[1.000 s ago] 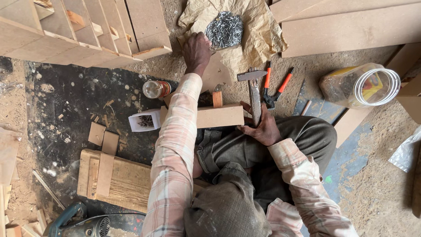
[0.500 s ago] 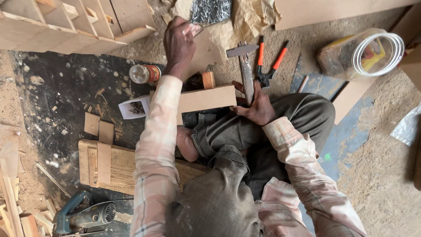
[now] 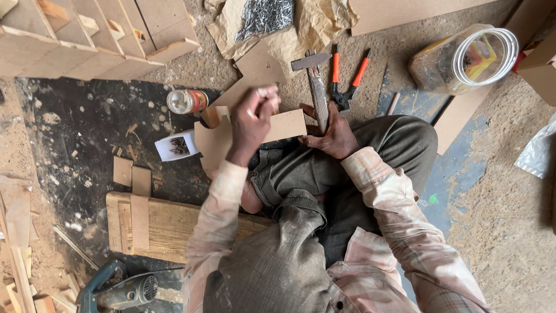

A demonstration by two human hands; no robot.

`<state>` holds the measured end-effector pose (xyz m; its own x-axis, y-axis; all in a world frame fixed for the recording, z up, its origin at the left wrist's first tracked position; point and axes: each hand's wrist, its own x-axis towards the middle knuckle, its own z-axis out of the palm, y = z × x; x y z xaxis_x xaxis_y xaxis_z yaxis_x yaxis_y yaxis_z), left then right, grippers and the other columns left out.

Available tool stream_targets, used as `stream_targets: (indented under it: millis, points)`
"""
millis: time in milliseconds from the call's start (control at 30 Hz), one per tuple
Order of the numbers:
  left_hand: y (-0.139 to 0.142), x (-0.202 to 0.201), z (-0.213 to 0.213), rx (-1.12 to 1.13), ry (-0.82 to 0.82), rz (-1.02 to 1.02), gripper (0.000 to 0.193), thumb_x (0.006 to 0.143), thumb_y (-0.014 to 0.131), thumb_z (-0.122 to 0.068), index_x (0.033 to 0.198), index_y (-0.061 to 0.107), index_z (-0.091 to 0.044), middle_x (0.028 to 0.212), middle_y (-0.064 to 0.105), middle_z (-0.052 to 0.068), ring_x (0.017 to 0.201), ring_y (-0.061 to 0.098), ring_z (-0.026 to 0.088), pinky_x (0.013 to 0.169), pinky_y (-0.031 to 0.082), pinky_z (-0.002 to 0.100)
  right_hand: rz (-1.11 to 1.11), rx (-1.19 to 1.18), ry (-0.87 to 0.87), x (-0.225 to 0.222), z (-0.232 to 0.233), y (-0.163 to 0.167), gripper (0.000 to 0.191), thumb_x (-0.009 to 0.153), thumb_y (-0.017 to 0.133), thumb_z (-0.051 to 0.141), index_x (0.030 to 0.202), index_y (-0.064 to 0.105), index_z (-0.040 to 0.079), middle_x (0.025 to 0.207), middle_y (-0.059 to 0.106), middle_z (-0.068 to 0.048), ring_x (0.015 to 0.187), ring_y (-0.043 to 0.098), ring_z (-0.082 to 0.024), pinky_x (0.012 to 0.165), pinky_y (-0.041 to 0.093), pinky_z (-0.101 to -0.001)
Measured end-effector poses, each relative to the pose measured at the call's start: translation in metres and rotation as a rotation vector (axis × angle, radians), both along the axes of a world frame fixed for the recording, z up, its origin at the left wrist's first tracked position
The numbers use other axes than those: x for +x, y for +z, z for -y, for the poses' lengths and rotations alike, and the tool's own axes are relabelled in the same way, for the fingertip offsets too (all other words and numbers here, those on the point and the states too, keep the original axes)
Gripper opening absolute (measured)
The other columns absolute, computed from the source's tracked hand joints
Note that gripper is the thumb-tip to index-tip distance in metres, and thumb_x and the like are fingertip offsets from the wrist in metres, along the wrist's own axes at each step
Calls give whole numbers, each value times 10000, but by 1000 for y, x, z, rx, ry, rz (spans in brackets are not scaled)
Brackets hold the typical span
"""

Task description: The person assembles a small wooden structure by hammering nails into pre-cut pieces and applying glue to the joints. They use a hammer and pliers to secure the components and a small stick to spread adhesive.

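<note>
Left hand (image 3: pixel 253 122) pinches something small, likely a nail, above a wooden board (image 3: pixel 272 128) on the lap. Right hand (image 3: pixel 335 138) grips the hammer (image 3: pixel 316 81) handle just beside the board's end. No nail looks driven yet. Beyond the fingertips lie red-handled pliers (image 3: pixel 347 78) and loose nails (image 3: pixel 263 16) on paper.

I see the hammer (image 3: pixel 317 87) lying left of the pliers (image 3: pixel 347 78), nails (image 3: pixel 263 16) on paper (image 3: pixel 315 23) behind both.
</note>
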<state>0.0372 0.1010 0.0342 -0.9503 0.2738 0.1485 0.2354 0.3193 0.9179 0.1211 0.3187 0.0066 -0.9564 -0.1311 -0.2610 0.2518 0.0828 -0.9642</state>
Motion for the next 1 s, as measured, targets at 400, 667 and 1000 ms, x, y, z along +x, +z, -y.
stream_targets:
  millis: [400, 667, 1000]
  points:
    - [-8, 67, -25, 32, -94, -40, 379, 1005, 639, 45, 1334, 451, 50, 1031, 743, 115, 1075, 722, 227, 986, 581, 357, 105, -303, -29, 7, 3, -7, 826, 771, 872, 11, 1413, 354, 30, 1565, 506, -139, 1412, 534, -232, 1126, 545, -397]
    - [-21, 74, -25, -19, -66, -72, 283, 1003, 665, 42, 1201, 464, 38, 1050, 756, 130, 1068, 744, 252, 952, 600, 355, 62, -110, 0, 9, 0, -6, 776, 744, 906, 25, 1331, 399, 2, 1481, 577, -138, 1356, 575, -222, 1098, 562, -372]
    - [-17, 76, -28, 15, -54, -91, 293, 985, 653, 68, 1187, 445, 27, 1045, 749, 139, 1074, 742, 275, 963, 593, 380, 87, -234, -15, 10, 2, -8, 756, 755, 875, -11, 1328, 382, 8, 1526, 535, -145, 1405, 535, -233, 1112, 559, -390]
